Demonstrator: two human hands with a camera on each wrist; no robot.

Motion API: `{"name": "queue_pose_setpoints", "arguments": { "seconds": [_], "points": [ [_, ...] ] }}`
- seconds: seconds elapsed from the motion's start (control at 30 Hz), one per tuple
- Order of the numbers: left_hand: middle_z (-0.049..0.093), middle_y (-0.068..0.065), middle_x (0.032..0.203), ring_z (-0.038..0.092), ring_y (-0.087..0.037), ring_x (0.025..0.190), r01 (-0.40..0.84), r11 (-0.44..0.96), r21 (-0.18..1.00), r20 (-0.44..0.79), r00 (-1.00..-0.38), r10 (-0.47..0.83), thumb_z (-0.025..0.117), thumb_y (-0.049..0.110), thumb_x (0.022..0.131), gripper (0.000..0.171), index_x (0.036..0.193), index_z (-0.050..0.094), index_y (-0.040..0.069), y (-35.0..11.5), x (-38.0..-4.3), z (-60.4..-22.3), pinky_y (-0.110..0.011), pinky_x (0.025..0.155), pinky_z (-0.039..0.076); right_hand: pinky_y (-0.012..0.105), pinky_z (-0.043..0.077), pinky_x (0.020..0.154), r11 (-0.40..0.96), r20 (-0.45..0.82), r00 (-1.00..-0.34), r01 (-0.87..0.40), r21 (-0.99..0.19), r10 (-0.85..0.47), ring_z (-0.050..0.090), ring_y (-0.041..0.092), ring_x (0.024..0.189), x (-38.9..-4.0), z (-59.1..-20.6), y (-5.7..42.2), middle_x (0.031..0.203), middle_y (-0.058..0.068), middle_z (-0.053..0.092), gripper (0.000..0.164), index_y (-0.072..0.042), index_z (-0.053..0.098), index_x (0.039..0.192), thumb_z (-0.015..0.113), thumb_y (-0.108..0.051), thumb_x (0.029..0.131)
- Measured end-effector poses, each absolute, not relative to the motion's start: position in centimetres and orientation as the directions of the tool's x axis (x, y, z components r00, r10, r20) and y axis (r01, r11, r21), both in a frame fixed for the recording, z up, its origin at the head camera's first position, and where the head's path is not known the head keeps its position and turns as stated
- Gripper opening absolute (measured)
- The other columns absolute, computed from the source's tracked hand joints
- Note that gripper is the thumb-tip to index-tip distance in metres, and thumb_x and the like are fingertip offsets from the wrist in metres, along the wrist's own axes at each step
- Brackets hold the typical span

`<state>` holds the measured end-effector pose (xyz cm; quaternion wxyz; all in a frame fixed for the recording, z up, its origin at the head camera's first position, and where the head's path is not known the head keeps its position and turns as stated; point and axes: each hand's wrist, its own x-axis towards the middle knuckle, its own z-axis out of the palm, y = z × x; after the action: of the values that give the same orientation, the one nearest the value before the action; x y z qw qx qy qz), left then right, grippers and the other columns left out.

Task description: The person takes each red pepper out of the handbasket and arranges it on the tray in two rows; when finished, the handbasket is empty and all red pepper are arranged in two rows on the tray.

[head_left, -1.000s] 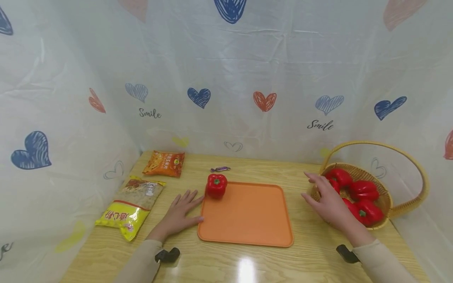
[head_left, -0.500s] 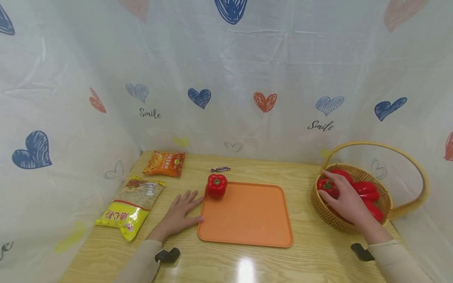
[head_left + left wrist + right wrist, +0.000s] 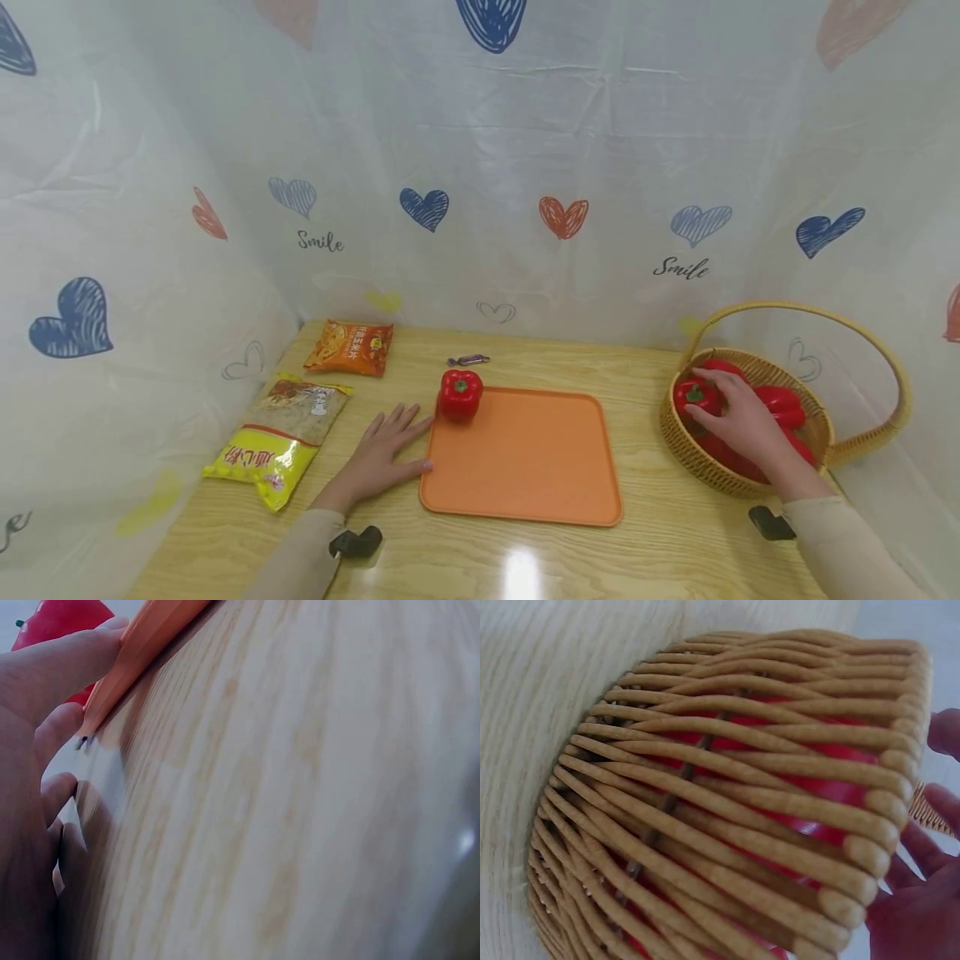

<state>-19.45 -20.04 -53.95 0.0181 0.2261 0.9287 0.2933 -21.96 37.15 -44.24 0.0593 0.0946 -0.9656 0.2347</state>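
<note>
Red pepper [image 3: 687,402] lies in the basket [image 3: 696,456]; my right hand [image 3: 742,421] has come around it, fingers half curled, so grasping seems prepared, though firm hold I cannot tell. My left hand [image 3: 381,450], fingers spread, touches the tray [image 3: 525,458].

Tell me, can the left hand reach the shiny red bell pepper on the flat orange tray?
Probably yes: the left hand looks free, its spread fingers lie by the left edge of the tray, near the pepper, and nothing seems to stand between them.
</note>
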Motion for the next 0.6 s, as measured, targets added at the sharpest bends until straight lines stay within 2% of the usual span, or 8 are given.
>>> {"name": "queue_pose_setpoints", "arguments": {
  "seconds": [0.3,0.6],
  "points": [
    [0.028,-0.012,0.166,0.012,-0.038,0.155,0.402,0.731,0.551,0.089,-0.900,0.427,0.067,0.059,0.091,0.079,0.156,0.044,0.022,-20.1,-19.5,-54.0,-0.059,0.123,0.000,0.073,0.035,0.104,0.885,0.028,-0.984,-0.171,-0.434,-0.176,0.040,0.054,0.130,-23.1,-44.1,37.2,0.144,0.034,0.043,0.072,0.001,0.046,0.146,0.078,-0.030,0.090],
    [0.029,-0.011,0.166,0.012,-0.038,0.155,0.403,0.733,0.548,0.092,-0.900,0.427,0.066,0.059,0.091,0.078,0.156,0.045,0.021,-20.0,-19.4,-53.9,-0.058,0.123,0.001,0.072,0.041,0.101,0.905,-0.028,-0.985,-0.147,-0.399,-0.172,0.044,0.056,0.126,-23.6,-44.4,37.1,0.140,0.037,0.043,0.070,0.005,0.050,0.141,0.080,-0.029,0.088]
  ]
}}
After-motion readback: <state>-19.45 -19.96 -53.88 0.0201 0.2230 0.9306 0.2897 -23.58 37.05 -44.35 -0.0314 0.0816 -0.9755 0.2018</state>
